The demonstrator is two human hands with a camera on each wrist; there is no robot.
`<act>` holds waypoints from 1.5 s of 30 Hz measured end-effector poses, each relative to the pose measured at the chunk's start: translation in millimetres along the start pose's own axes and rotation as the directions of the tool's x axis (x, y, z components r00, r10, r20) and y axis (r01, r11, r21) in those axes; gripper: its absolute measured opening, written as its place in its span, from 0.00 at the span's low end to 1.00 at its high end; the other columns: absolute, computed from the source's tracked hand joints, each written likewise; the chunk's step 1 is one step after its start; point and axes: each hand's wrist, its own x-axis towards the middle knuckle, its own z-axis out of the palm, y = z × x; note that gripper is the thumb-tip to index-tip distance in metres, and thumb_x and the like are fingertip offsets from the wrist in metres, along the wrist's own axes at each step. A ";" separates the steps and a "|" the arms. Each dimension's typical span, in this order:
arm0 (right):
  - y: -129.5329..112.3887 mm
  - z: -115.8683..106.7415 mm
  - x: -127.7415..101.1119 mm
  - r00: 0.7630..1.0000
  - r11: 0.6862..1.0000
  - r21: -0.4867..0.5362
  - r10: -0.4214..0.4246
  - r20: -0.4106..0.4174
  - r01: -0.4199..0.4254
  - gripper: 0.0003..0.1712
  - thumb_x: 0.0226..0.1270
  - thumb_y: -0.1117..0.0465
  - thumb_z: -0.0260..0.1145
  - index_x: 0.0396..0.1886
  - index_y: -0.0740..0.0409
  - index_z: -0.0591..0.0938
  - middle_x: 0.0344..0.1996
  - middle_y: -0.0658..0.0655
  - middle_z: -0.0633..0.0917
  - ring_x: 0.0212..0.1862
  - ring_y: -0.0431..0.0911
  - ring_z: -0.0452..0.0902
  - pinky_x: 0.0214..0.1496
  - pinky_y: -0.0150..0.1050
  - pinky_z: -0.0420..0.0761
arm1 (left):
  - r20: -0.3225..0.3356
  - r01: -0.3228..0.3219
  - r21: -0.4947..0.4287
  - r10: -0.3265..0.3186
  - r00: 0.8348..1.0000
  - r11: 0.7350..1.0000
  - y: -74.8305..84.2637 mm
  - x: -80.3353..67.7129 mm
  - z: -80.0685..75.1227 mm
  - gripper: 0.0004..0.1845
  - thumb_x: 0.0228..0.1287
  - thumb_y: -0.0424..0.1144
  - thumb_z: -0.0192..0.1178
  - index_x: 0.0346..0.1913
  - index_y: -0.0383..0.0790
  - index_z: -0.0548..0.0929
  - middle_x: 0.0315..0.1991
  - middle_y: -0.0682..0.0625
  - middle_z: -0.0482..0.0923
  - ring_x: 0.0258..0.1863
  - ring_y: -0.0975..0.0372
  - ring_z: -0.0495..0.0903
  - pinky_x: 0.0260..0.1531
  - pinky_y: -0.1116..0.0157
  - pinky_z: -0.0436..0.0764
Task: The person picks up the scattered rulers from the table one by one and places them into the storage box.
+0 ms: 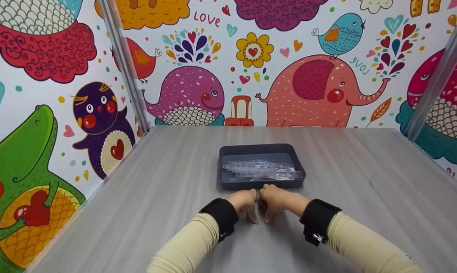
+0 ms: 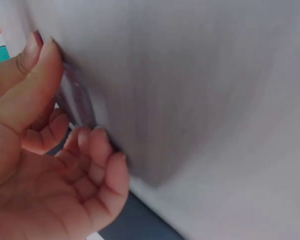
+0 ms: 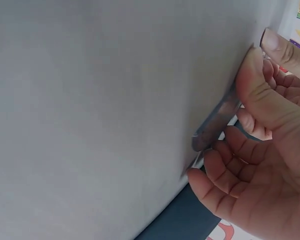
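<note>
A thin, clear plastic piece [image 1: 257,207] is held upright between the two hands, just in front of a dark tray. My left hand [image 1: 245,201] pinches one side with thumb and fingertips, and my right hand [image 1: 278,200] pinches the other. In the left wrist view the clear piece [image 2: 79,100] shows a curved edge. From the right wrist the clear piece [image 3: 217,122] looks like a narrow strip with a rounded corner. The fingers cover most of it, so its exact kind is hidden. Several transparent rulers [image 1: 258,169] lie piled in the tray.
The dark grey rectangular tray [image 1: 262,185] stands on the grey wood-grain table [image 1: 167,197] just beyond the hands. Walls printed with cartoon animals [image 1: 308,91] rise behind and at both sides, with metal posts [image 1: 124,64] at the corners.
</note>
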 end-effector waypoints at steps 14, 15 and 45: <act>-4.0 -2.6 5.1 0.998 0.999 -0.048 0.024 0.061 -0.021 0.34 0.22 0.51 0.74 0.32 0.63 0.70 0.28 0.55 0.69 0.35 0.48 0.64 0.41 0.39 0.67 | -0.037 0.063 0.074 -0.060 0.997 0.995 6.5 3.4 6.3 0.44 0.23 0.45 0.72 0.49 0.29 0.66 0.47 0.42 0.69 0.44 0.57 0.69 0.45 0.66 0.67; -3.7 -2.4 5.0 0.998 0.999 -0.044 0.022 0.061 -0.019 0.34 0.22 0.51 0.74 0.32 0.63 0.70 0.28 0.55 0.69 0.35 0.48 0.64 0.42 0.39 0.67 | -0.045 0.068 0.081 -0.065 0.997 0.994 7.4 3.1 7.1 0.44 0.22 0.44 0.72 0.49 0.30 0.66 0.47 0.42 0.69 0.45 0.57 0.69 0.46 0.66 0.67; -7.4 14.9 -23.1 0.938 0.994 -0.007 -0.104 -0.329 0.108 0.35 0.21 0.54 0.72 0.29 0.63 0.62 0.22 0.58 0.65 0.25 0.51 0.66 0.24 0.43 0.68 | -0.248 0.016 0.138 0.019 0.968 0.990 14.3 -0.6 21.0 0.35 0.17 0.36 0.74 0.39 0.33 0.69 0.34 0.44 0.72 0.36 0.55 0.73 0.35 0.64 0.73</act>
